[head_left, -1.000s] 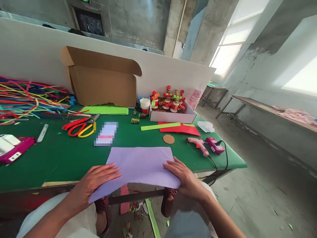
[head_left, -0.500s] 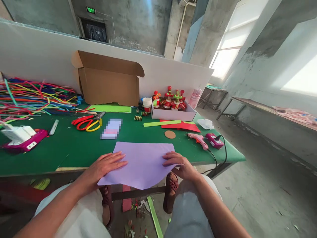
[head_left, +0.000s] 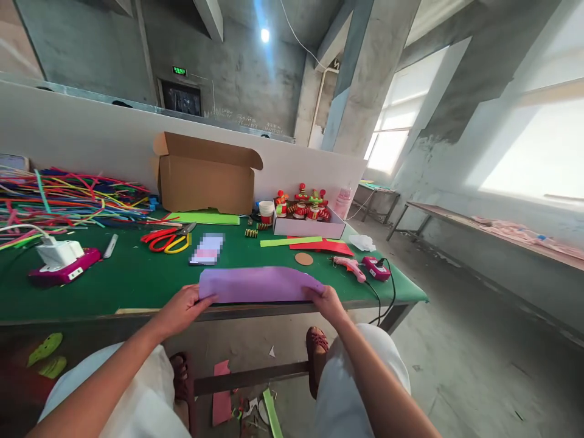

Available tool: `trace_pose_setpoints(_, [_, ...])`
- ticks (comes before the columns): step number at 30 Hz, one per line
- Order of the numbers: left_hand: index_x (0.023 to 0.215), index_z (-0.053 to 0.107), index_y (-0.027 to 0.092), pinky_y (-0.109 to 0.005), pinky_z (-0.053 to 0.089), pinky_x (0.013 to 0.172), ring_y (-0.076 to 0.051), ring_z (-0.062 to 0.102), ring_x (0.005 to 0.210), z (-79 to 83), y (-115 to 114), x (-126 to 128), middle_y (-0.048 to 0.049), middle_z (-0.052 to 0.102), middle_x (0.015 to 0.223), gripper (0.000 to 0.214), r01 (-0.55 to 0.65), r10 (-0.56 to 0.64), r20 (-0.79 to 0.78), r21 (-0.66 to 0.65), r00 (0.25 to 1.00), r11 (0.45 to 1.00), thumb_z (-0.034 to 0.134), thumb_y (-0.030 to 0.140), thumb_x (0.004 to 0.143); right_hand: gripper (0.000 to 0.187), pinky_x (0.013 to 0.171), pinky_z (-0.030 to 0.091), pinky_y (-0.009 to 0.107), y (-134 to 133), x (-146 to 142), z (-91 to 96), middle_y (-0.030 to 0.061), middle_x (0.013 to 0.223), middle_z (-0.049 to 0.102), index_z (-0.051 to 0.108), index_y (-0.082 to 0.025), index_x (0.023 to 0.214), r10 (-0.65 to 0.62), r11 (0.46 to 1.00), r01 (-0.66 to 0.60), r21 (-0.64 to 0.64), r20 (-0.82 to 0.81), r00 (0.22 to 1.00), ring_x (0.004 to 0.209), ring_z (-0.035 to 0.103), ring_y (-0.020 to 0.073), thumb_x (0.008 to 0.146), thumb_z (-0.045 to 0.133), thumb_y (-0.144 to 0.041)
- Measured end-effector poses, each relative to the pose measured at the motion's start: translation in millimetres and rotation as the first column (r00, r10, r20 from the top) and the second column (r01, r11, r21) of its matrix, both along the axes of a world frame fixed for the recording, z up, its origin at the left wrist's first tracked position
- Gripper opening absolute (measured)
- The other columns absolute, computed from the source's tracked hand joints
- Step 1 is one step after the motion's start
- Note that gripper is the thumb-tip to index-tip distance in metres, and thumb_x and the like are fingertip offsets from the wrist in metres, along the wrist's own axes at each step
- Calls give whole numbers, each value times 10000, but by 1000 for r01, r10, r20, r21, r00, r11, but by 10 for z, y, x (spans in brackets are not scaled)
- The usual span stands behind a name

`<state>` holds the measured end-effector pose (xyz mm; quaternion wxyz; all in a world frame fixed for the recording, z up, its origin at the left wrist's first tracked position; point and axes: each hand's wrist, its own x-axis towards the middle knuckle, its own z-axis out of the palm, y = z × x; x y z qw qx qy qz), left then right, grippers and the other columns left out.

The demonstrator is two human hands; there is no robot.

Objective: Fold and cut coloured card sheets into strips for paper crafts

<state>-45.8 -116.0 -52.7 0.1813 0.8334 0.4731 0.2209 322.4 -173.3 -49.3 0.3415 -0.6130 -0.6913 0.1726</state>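
A purple paper sheet is held up over the near edge of the green table, bowed into a low arch. My left hand grips its left end with fingers closed on the edge. Its right end is pinched by my right hand. Both hands sit just in front of the table's front rim, above my lap.
Red and yellow scissors, a pink glue gun with a cord, a cardboard disc, red and green paper strips, a white box of figures, an open carton, pipe cleaners, a pink device.
The purple sheet lay flat under both palms; now both hands have closed on its ends and lifted it into a curved fold. The view has tilted upward.
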Motion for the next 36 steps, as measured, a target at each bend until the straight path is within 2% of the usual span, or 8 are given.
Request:
trace_pose_setpoints(3, [590,641,230,-290,484,765,-213,632,800,-3,61,31,-56,716,792,594,-139,138,-27,-8,990,990,339,650,883,385,608,455,268,94,-91,2,-4,667,673,736,-186,800,-137,990,136,31,49,989,677,612,202,934,488,-448])
trace_pose_setpoints(6, [503,516,226,-271,421,679,-208,595,763,23,125,72,-40,631,677,537,-237,236,-85,0,968,971,426,641,832,271,626,427,259,146,-176,42,11,720,708,725,-206,823,-234,972,234,18,132,963,712,629,200,909,571,-412])
trace_pose_setpoints(9, [492,462,219,-272,341,599,-194,574,693,43,141,140,-32,619,668,494,-317,314,-143,4,939,949,456,591,816,195,608,387,263,153,-237,82,27,710,713,701,-223,795,-299,951,310,-12,233,925,709,650,209,892,625,-373])
trace_pose_setpoints(11, [508,473,219,-280,304,580,-199,581,682,55,129,188,-33,639,684,467,-356,352,-174,5,920,934,463,568,818,145,615,380,267,145,-261,106,43,759,735,703,-230,870,-326,937,347,-25,290,900,750,678,225,887,646,-362])
trace_pose_setpoints(15, [524,488,227,-292,291,591,-238,624,749,85,95,246,-43,676,704,442,-400,391,-221,8,893,917,476,546,829,190,671,397,281,122,-272,145,68,862,767,672,-231,1044,-365,913,407,-27,389,846,840,713,248,912,637,-363])
trace_pose_setpoints(23, [538,512,230,-307,313,618,-277,646,826,122,61,242,-56,715,742,435,-431,419,-276,20,865,902,513,551,832,153,777,395,298,86,-269,136,58,827,765,603,-219,1077,-353,915,402,-7,464,812,899,721,246,969,573,-323])
trace_pose_setpoints(28, [572,566,229,-295,320,631,-273,637,886,151,43,249,-58,724,836,401,-432,418,-304,24,856,902,527,541,820,226,790,390,310,51,-246,137,88,893,769,568,-195,1176,-320,931,364,-4,467,824,934,717,252,953,574,-231])
trace_pose_setpoints(36, [558,565,228,-325,346,646,-300,636,918,183,18,284,-85,730,877,378,-447,433,-324,36,841,894,443,442,845,282,825,385,315,12,-258,211,88,1011,783,643,-215,1210,-264,942,332,-50,501,824,1004,709,236,984,477,-183])
